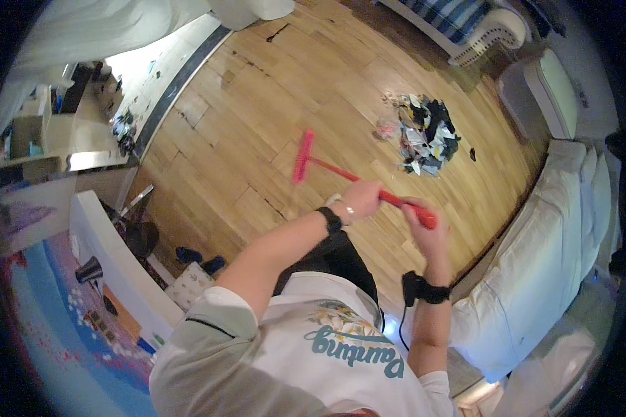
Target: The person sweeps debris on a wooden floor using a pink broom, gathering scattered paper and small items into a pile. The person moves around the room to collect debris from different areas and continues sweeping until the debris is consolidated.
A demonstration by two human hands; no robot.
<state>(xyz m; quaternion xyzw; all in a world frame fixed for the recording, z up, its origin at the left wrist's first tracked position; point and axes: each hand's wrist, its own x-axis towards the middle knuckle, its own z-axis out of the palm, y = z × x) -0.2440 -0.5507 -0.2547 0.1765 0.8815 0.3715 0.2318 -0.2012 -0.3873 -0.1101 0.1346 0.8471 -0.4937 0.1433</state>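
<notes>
A red-handled broom with a pink head (303, 156) slants across the view before me, its head over the wooden floor (271, 104). Midway along the handle, my left hand (361, 200) is closed around it. My right hand (426, 221) grips the thicker red end of the handle. Beyond my hands, to the right of the broom head, lies a pile of mixed litter (429, 134), with black, white and yellowish scraps. The broom head and the pile are apart. Whether the bristles touch the floor cannot be told.
A small dark scrap (472, 154) lies right of the pile. Along the right stands a sofa with a pale cover (532, 250). More litter (124, 127) is by the dark threshold strip (180, 78) at left. Dark shoes (189, 255) stand near a white-edged desk (120, 260).
</notes>
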